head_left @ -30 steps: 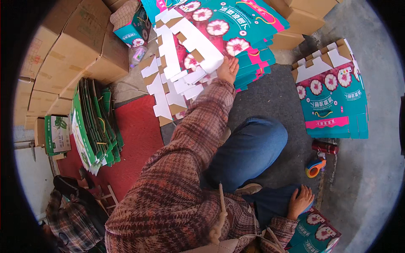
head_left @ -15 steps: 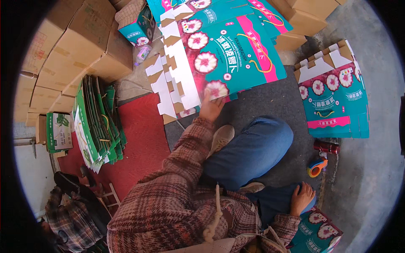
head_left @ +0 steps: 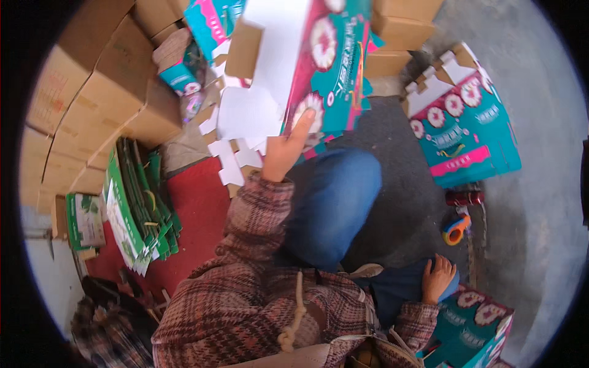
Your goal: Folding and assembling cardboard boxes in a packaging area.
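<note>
Seen from above, a seated person in a plaid jacket lifts a flat, unfolded teal and pink carton off the floor. The left hand is clamped on the carton's lower edge, thumb on its printed face. The right hand rests loosely curled on the knee, holding nothing, just above a folded carton. This looks like the pick-up step; next, the right hand would probably need to join in.

The person wears a thick plaid jacket in dull reds, browns and greys, its long sleeves ending in snug cuffs at both wrists. A pale twisted cord hangs down the chest. The legs are in plain blue denim trousers.
</note>
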`<action>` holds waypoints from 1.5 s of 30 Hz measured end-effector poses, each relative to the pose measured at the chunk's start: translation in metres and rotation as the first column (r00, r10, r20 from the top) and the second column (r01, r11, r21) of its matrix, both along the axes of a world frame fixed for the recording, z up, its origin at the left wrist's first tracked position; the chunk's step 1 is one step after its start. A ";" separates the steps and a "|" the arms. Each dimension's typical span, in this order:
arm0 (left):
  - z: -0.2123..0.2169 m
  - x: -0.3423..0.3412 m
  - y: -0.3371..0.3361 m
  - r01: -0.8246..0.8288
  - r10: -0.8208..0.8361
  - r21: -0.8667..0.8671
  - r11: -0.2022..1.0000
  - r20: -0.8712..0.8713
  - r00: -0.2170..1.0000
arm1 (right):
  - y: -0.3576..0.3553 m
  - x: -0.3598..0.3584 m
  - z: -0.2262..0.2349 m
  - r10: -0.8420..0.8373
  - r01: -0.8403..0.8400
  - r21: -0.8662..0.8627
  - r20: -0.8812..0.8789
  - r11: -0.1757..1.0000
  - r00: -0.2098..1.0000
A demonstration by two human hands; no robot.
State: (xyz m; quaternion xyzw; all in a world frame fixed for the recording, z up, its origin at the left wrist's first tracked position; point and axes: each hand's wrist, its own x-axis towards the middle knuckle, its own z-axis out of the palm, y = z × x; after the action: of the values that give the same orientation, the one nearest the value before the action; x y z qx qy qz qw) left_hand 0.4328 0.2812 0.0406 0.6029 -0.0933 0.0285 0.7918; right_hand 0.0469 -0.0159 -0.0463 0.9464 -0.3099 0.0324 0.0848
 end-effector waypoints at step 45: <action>-0.050 -0.089 -0.197 0.469 -0.868 0.748 0.470 0.293 0.402 | -0.077 0.113 0.065 -0.558 -0.216 0.931 0.350 0.293 0.753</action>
State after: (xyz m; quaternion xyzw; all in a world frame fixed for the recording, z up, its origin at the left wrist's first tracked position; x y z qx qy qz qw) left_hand 0.3440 0.0839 -0.0096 0.6537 -0.6101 -0.1345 0.4270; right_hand 0.1602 -0.0925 0.0190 0.6958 -0.3845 0.1471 -0.5886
